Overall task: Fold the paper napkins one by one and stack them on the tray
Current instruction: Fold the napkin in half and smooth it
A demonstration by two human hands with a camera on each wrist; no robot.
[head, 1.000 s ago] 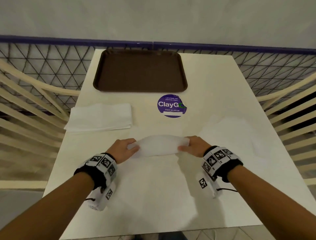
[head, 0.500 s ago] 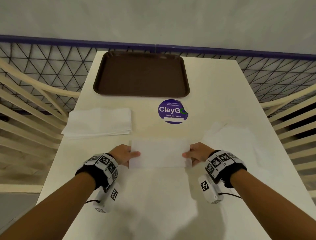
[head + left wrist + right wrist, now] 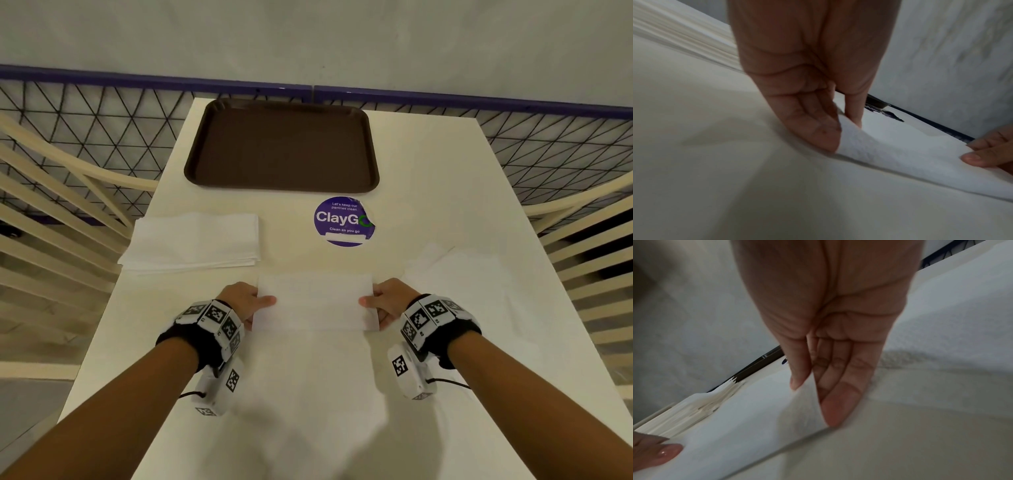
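Observation:
A white paper napkin (image 3: 315, 301), folded into a long rectangle, lies in front of me on the white table (image 3: 308, 394). My left hand (image 3: 246, 301) pinches its left end, thumb on top and fingers under the edge (image 3: 869, 146). At the right end my right hand (image 3: 387, 303) pinches the napkin (image 3: 760, 410) the same way. The brown tray (image 3: 281, 147) sits bare at the table's far end. A stack of white napkins (image 3: 195, 240) lies at the left, beyond my left hand.
A purple round sticker (image 3: 342, 221) is stuck to the table between the tray and the napkin. More white napkin paper (image 3: 462, 274) lies flat at the right. Cream chair backs (image 3: 51, 212) and a dark wire fence (image 3: 102, 120) flank the table.
The napkin's arched upper half came down onto the lower half and now lies flat. Both hands moved slightly toward me while holding its ends.

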